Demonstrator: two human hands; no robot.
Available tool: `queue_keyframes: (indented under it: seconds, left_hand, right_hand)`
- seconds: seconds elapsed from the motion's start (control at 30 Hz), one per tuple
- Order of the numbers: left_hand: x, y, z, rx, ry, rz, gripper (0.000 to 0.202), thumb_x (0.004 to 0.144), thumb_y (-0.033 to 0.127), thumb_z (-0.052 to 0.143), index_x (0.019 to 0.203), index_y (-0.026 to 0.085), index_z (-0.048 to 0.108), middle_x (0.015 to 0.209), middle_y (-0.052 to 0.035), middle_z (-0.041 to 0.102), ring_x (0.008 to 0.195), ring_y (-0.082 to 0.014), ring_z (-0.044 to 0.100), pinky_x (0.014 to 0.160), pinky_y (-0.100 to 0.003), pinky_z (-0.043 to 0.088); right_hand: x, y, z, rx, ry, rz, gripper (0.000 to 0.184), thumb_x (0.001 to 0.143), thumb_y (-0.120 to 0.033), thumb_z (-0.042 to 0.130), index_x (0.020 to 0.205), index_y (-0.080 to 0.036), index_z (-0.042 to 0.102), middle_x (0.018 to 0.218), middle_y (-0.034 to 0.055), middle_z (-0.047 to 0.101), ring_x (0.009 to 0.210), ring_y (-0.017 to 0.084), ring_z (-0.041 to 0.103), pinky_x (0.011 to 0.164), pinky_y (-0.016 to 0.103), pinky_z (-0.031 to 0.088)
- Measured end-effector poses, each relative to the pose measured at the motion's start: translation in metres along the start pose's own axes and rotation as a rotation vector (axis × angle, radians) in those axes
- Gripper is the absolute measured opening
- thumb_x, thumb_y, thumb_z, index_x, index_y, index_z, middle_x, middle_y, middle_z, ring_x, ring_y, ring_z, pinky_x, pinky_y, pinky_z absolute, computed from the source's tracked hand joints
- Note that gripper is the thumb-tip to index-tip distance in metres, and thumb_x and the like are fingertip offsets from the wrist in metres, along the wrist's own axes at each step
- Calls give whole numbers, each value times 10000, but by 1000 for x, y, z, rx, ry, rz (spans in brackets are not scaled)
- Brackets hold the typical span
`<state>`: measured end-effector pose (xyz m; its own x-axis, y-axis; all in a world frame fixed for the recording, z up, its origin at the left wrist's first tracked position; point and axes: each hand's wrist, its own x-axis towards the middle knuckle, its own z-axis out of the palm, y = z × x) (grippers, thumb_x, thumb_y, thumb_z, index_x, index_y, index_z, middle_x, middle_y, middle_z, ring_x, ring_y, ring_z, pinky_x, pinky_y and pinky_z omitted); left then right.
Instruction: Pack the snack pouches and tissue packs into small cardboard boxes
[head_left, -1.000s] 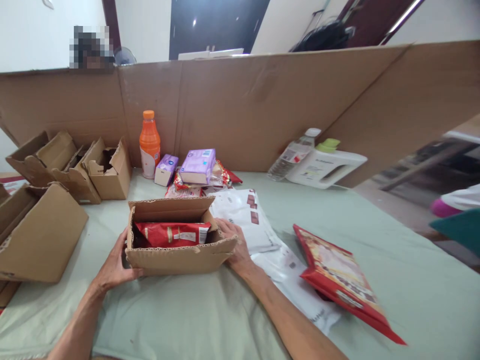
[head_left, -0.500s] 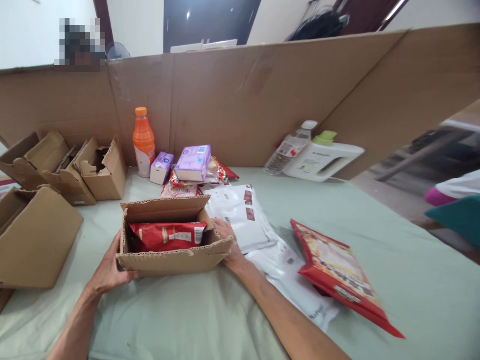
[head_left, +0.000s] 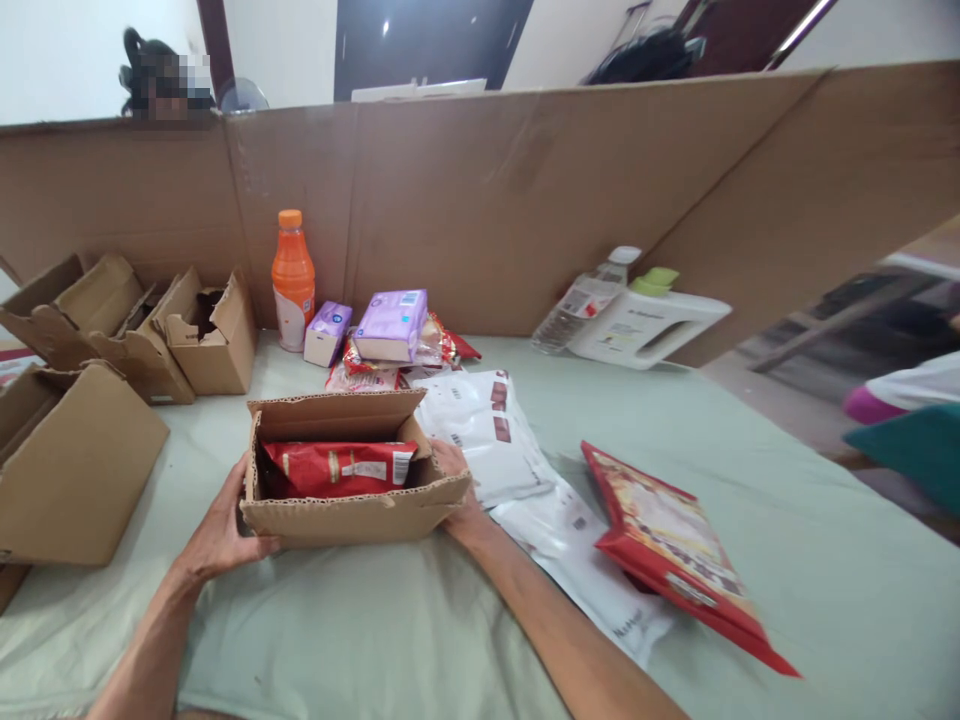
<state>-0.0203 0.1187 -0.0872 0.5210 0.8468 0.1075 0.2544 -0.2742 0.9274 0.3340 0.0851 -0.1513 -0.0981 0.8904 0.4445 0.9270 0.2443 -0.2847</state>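
Observation:
A small open cardboard box [head_left: 352, 515] rests on the pale green table [head_left: 390, 640] in front of me, flaps up. Inside it lies a red snack packet [head_left: 337, 468] with a white barcode label. My left hand [head_left: 221, 530] presses against the box's left side, fingers curled round the lower corner. My right hand [head_left: 454, 480] grips the box's right end, fingers partly hidden behind the flap.
White mailer bags [head_left: 510, 450] and a flat red packet [head_left: 675, 545] lie to the right. Behind the box are purple packs [head_left: 390, 325], an orange bottle [head_left: 292, 280], a white jug [head_left: 645, 320]. Empty cartons [head_left: 75, 460] stand at left. A cardboard wall [head_left: 487, 200] backs the table.
Both hands stay on the box, which keeps its place on the table. The view has shifted slightly; nothing else has moved.

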Motion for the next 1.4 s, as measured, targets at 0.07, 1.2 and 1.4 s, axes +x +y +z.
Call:
queue_keyframes:
  seconds: [0.07,1.2,1.4]
  left_hand:
    - [-1,0,0,21,4,2,1179,666,517,888,1630,257,261,1634,-114,407,1487,-433,384,1230,-524,376]
    - [-5,3,2,59,-30,-28,1151,681,463,866,1628,279,238,1601,-127,415,1426,-398,460,1165,-505,455]
    - [-2,2,2,37,-18,-27,1152,665,442,880,1621,287,256,1609,-135,405,1377,-393,507,1114,-491,502]
  right_hand:
    - [0,-2,2,-13,15,53,299,958,-169,463,1020,-243,746,976,108,758,962,316,661,831,414,492]
    - [-7,-4,-1,11,-32,162,294,918,-196,460,940,-235,750,1016,123,771,1005,342,662,899,450,516]
    - [-7,-5,0,8,-32,183,241,899,-212,499,924,-228,738,1006,133,767,1006,347,665,903,462,517]
